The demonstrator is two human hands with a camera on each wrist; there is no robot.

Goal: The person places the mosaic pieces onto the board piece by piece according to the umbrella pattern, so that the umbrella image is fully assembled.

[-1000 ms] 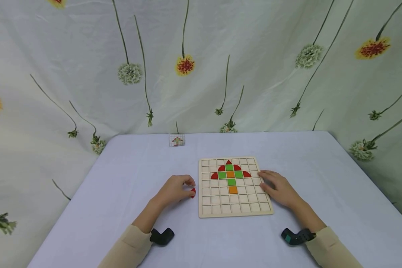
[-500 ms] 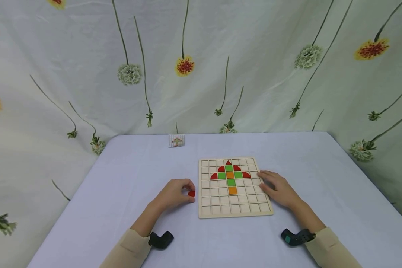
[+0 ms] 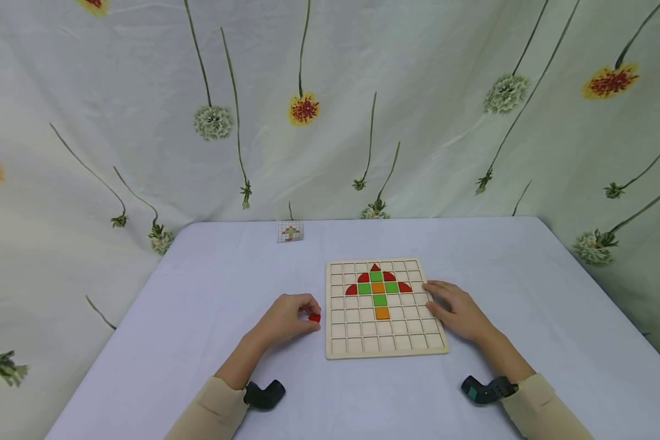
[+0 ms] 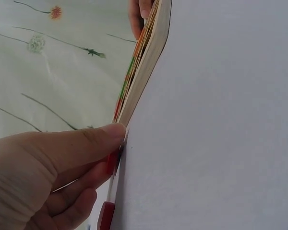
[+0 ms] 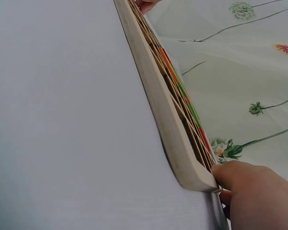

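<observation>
My left hand (image 3: 287, 318) is low over the table, just left of the board, and pinches a small red piece (image 3: 314, 318) between thumb and fingers. In the left wrist view that red piece (image 4: 112, 163) shows below the thumb tip, and a second red piece (image 4: 105, 215) is near the curled fingers. The fingers cover part of the held piece, so its outline is unclear. On the wooden grid board (image 3: 357, 343), red, green and orange pieces form an arrow-like figure. My right hand (image 3: 459, 310) rests against the board's right edge, thumb and fingers apart.
A small printed card (image 3: 290, 231) with a similar coloured figure on a grid lies at the table's back edge. White cloth covers the table (image 3: 242, 263). Behind it hangs a flowered curtain (image 3: 418, 122).
My left hand has come slightly down and toward me, and its fingers have closed around the red piece, which now shows less. The right hand and the board stay put.
</observation>
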